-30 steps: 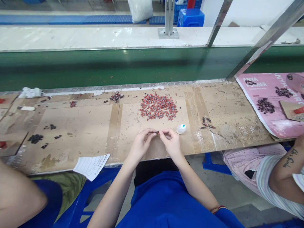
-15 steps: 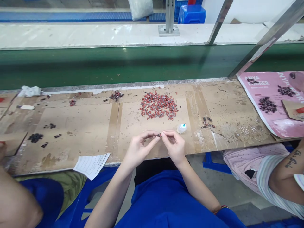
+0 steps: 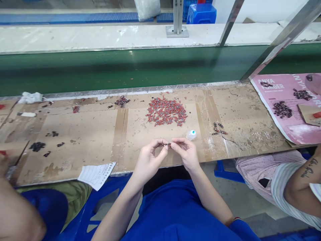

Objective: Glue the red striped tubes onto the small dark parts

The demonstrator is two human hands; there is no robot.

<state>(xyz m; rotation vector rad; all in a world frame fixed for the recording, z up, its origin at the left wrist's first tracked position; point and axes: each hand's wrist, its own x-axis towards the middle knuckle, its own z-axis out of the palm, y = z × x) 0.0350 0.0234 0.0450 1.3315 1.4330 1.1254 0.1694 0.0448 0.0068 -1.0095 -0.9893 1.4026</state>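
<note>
Between my two hands is a small dark and red piece (image 3: 167, 144), pinched from both sides. My left hand (image 3: 151, 157) grips its left end between thumb and forefinger. On the other end, my right hand (image 3: 186, 152) closes with thumb and fingertips. The piece's exact kind is too small to make out. Just beyond my hands lies a wide pile of small red and dark parts (image 3: 166, 112) on the cardboard-covered table (image 3: 137, 132). A small clear bottle with a white and blue tip (image 3: 191, 135) is right behind my right hand.
Dark parts (image 3: 37, 146) lie in clusters to the left, near a paper slip (image 3: 97, 175) at the front edge. A few more parts (image 3: 219, 129) lie to the right, before a pink sheet (image 3: 272, 110). Co-workers sit on both sides. A green belt (image 3: 112, 71) runs behind.
My hands have drawn slightly apart and turned a little, so more of the small piece shows between the fingertips. The piles and the bottle stay where they were.
</note>
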